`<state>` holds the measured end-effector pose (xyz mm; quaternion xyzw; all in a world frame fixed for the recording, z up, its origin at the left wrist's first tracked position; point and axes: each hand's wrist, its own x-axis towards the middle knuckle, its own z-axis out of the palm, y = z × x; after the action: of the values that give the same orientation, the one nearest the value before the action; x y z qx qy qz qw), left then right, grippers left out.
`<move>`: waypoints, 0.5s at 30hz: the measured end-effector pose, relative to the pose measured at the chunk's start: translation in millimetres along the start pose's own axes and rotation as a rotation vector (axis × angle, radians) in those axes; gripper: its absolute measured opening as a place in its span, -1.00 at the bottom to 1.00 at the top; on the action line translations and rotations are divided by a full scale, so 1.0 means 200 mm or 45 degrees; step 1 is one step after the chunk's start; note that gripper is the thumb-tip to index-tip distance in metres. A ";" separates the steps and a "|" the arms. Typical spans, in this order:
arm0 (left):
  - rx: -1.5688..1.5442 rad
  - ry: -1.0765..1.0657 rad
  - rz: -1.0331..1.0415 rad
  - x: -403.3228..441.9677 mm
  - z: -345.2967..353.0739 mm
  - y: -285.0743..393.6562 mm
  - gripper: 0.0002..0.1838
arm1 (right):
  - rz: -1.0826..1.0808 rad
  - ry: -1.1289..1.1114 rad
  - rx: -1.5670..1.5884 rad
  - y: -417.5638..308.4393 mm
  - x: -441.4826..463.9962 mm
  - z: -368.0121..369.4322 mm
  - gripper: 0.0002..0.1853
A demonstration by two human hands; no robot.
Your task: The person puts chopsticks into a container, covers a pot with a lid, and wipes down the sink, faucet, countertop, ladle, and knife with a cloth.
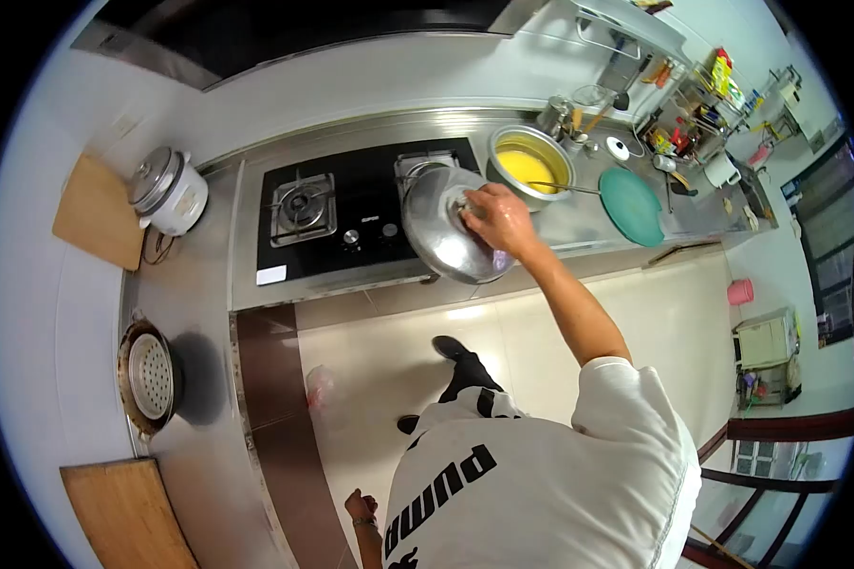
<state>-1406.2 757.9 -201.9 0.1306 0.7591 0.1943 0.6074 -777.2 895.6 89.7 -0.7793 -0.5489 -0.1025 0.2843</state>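
Observation:
My right hand grips the knob of a large shiny metal lid, held tilted over the right front part of the black gas stove. Just to the right of the lid stands a metal pot with yellow liquid inside and a spoon handle resting over its rim. A green round lid or plate lies on the counter beside the pot. My left hand hangs low beside my body, its fingers curled in, with nothing visible in them.
A white rice cooker stands at the left corner by a leaning board. Below are a wok with a steamer plate and a cutting board. Bottles and a white jug are at the right. A plastic bag lies on the floor.

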 end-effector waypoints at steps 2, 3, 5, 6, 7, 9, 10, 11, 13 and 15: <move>0.007 -0.015 0.006 0.03 0.09 0.07 -0.75 | 0.059 0.004 -0.125 0.19 0.03 -0.12 -0.67; -0.004 -0.024 0.007 0.03 0.15 0.09 -0.76 | 0.100 0.000 -0.190 0.28 0.05 -0.17 -0.67; 0.051 0.019 0.027 0.02 0.28 0.11 -0.78 | 0.109 0.132 -0.195 0.51 0.09 -0.24 -0.67; 0.073 -0.053 0.034 0.01 0.35 0.11 -0.79 | 0.128 0.142 -0.246 0.63 0.13 -0.27 -0.67; 0.094 -0.125 0.043 0.01 0.41 0.11 -0.80 | 0.128 0.142 -0.241 0.76 0.17 -0.29 -0.67; 0.191 -0.135 0.052 -0.03 0.57 0.09 -0.80 | 0.162 0.110 -0.338 0.98 0.26 -0.30 -0.68; 0.254 -0.129 0.059 -0.05 0.66 0.07 -0.80 | 0.173 0.090 -0.334 1.08 0.29 -0.29 -0.72; 0.312 -0.127 0.069 -0.09 0.75 0.07 -0.80 | 0.175 0.085 -0.321 1.16 0.33 -0.27 -0.72; 0.419 -0.141 0.107 -0.16 0.93 0.06 -0.80 | 0.112 -0.006 -0.399 1.32 0.39 -0.22 -0.76; 0.505 -0.157 0.165 -0.24 1.08 0.08 -0.80 | 0.103 -0.014 -0.370 1.42 0.43 -0.16 -0.79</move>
<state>-1185.2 781.4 -193.9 0.3076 0.7339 0.0715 0.6015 -480.0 879.4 62.9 -0.8344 -0.4979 -0.1650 0.1693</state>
